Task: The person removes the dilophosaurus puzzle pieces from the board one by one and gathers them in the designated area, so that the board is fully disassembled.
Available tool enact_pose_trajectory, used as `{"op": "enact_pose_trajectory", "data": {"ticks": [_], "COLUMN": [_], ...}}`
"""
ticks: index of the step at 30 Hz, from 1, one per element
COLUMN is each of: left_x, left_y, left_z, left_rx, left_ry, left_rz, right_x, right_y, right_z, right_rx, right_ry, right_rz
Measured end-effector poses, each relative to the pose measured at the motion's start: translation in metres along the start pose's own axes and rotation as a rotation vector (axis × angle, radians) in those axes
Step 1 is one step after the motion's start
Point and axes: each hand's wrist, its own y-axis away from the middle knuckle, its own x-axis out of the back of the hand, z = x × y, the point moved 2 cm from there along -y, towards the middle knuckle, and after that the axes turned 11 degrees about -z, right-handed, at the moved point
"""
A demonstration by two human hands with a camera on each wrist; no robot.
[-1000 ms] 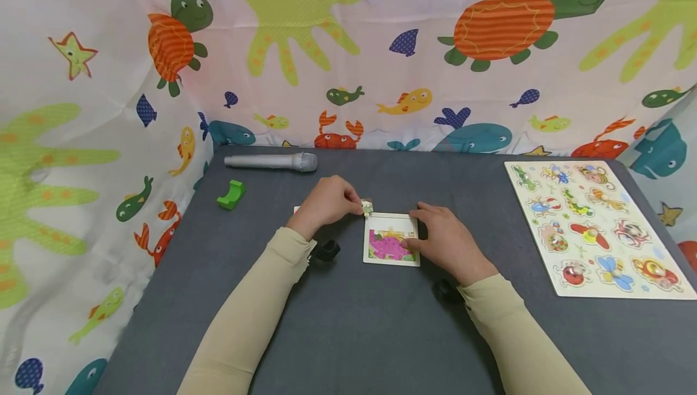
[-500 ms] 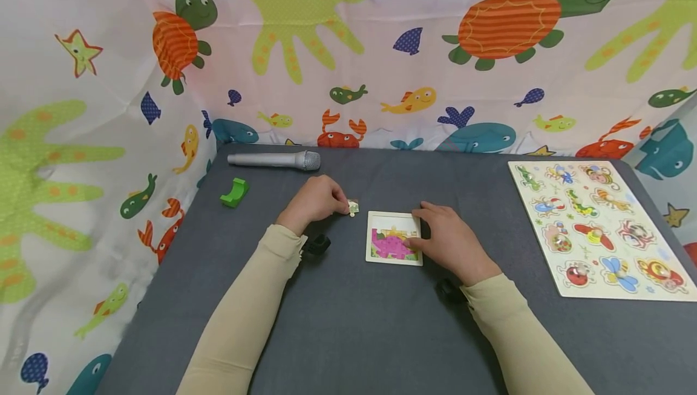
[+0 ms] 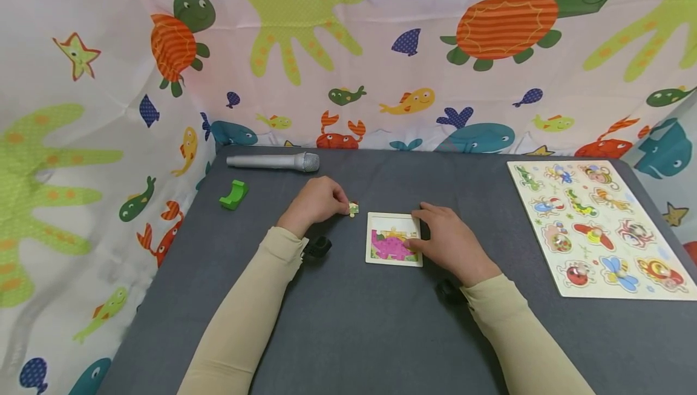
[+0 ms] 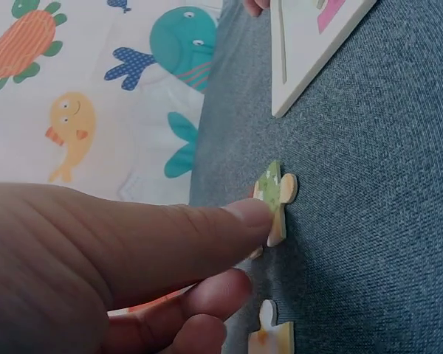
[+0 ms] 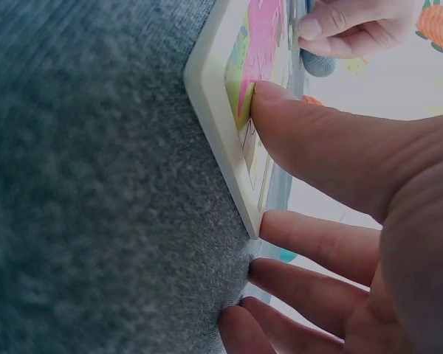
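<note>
A small jigsaw piece (image 3: 353, 208) with a green printed face is pinched between the thumb and fingers of my left hand (image 3: 318, 202). In the left wrist view this piece (image 4: 270, 190) stands tilted just above the cloth, left of the puzzle board. The square puzzle board (image 3: 383, 221) lies flat, partly filled with a pink dinosaur picture; its upper part is pale. My right hand (image 3: 451, 241) steadies the board's right side: its thumb presses on the picture, its index fingertip touches the frame (image 5: 207, 92). The other right fingers extend loosely beside the board.
Another loose jigsaw piece (image 4: 272, 338) lies below the left hand, hidden in the head view. A grey microphone (image 3: 272, 161) and a green curved block (image 3: 234, 195) lie at the back left. A large insect peg puzzle (image 3: 550, 244) occupies the right side.
My left hand has moved left, away from the puzzle board's top edge, with the jigsaw piece, then stayed nearly in place. The piece looks slightly turned. My right hand remains on the board.
</note>
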Motion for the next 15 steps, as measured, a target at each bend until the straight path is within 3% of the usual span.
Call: {"op": "enact_pose_trajectory", "data": {"ticks": [6,11,15], "left_x": [-0.005,-0.018,-0.027], "left_y": [0.004,0.005,0.005], "left_z": [0.016,0.034,0.042], "left_rx": [-0.066,-0.160,-0.188], "left_ry": [0.004,-0.037,-0.064], "left_rz": [-0.028,-0.116,-0.190], "right_x": [0.000,-0.001,-0.002], "right_y": [0.000,0.001,0.001], "right_z": [-0.002,-0.007,-0.012], "right_rx": [-0.001,0.055,0.117], "right_ry": [0.005,-0.031,-0.036], "right_rz": [0.006,0.026,0.017]}}
